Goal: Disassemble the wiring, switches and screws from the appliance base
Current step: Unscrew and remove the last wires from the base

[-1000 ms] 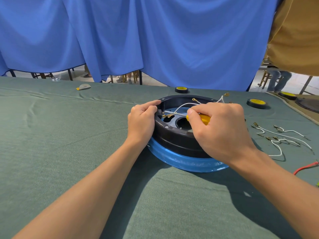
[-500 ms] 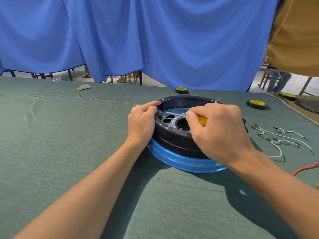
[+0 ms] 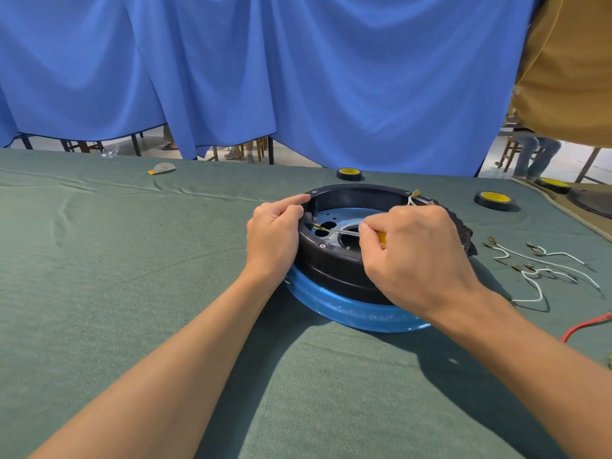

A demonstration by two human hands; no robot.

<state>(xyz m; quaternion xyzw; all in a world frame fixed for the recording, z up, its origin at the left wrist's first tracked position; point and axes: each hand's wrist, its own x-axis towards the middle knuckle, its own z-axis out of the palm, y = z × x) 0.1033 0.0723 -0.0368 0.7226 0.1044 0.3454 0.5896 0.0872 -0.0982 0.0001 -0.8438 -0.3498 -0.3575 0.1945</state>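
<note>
Black-and-blue appliance base (image 3: 331, 273) sits mid-table on green cloth (image 3: 99, 293), holding a white wire (image 3: 344, 230). Left hand (image 3: 275, 236) grips its rim; right hand (image 3: 420, 256) clutches a yellow-handled screwdriver (image 3: 382, 239). Blue curtain (image 3: 298, 77) hangs behind.

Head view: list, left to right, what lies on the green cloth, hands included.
scrap → left hand, gripping the base → right hand, holding a screwdriver → loose white wires

The round appliance base (image 3: 334, 270) lies flat on the green tabletop (image 3: 132, 260), black on top, blue below. A white wire (image 3: 341, 230) with gold ends sits inside. More loose wires (image 3: 543, 260) lie near it.
</note>
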